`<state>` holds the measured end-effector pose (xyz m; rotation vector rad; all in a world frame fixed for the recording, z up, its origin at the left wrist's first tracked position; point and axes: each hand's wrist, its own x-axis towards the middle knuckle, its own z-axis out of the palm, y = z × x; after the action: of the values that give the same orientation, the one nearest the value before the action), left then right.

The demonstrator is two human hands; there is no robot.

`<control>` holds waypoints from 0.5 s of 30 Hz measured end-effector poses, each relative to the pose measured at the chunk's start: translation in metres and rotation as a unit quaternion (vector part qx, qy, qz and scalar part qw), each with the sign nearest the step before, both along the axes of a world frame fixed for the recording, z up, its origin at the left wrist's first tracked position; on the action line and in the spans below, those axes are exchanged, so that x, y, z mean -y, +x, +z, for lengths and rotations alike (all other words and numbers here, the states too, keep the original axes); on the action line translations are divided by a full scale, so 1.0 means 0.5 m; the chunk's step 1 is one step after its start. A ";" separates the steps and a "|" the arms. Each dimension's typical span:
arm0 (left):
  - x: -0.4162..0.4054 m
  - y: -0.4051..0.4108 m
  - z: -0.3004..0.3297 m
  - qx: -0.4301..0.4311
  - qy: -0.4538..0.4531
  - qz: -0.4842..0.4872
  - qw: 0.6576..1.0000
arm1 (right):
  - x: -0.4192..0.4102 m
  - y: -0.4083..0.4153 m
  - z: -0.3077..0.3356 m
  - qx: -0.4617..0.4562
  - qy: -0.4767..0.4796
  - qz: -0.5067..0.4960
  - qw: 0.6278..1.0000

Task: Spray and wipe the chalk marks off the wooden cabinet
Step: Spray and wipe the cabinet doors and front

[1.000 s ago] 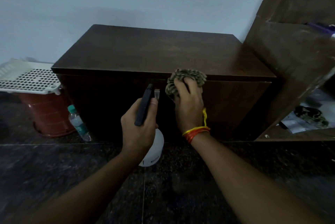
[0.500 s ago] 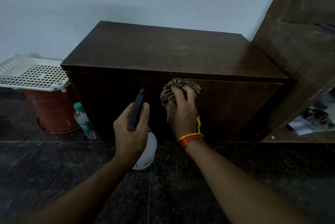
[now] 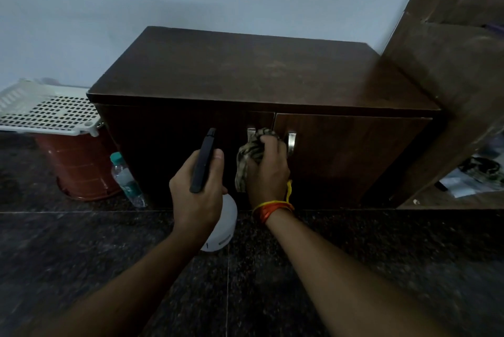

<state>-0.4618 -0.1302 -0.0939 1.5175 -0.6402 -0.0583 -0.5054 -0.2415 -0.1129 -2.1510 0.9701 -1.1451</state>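
Dark wood: the cabinet (image 3: 272,75) stands on the floor against the wall. The left hand (image 3: 199,195) has its grip curled tight round the spray bottle (image 3: 221,227), whose black head points up and away toward the left door. The right hand (image 3: 268,170) clutches a bunched cloth (image 3: 249,154) against the doors, between the two metal handles (image 3: 291,140).

1. The right hand (image 3: 268,166) has slid the bunched cloth (image 3: 252,154) down from the top edge of the cabinet (image 3: 351,151) onto the door fronts — now between the two metal handles (image 3: 291,140).
2. The left hand (image 3: 199,195) with the spray bottle (image 3: 222,223) has lowered slightly — nozzle up.
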 end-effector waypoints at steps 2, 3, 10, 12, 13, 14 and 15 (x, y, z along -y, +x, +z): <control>0.000 0.003 -0.006 0.001 0.002 0.002 1.000 | 0.002 0.011 0.012 0.029 -0.033 -0.009 0.999; 0.000 0.004 -0.009 0.005 0.002 0.000 1.000 | 0.006 0.015 0.014 0.035 -0.052 -0.009 0.998; -0.002 0.004 -0.011 0.009 -0.006 -0.010 1.000 | 0.014 -0.025 -0.024 -0.034 -0.062 0.056 0.996; 0.000 0.007 -0.010 0.015 -0.001 -0.007 1.000 | 0.014 -0.037 -0.011 -0.002 -0.079 0.031 0.996; 0.002 0.007 -0.010 0.016 0.001 -0.004 1.000 | 0.013 -0.043 -0.001 0.014 -0.090 0.009 0.996; 0.003 0.006 -0.009 0.017 0.001 -0.003 1.000 | 0.013 -0.050 0.009 0.028 -0.098 -0.017 0.995; 0.006 0.005 -0.009 0.018 0.002 -0.003 1.000 | 0.014 -0.057 0.019 0.042 -0.102 -0.043 0.993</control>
<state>-0.4595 -0.1330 -0.0985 1.5230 -0.6741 -0.0370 -0.5340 -0.2487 -0.1033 -2.2164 0.9529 -1.4185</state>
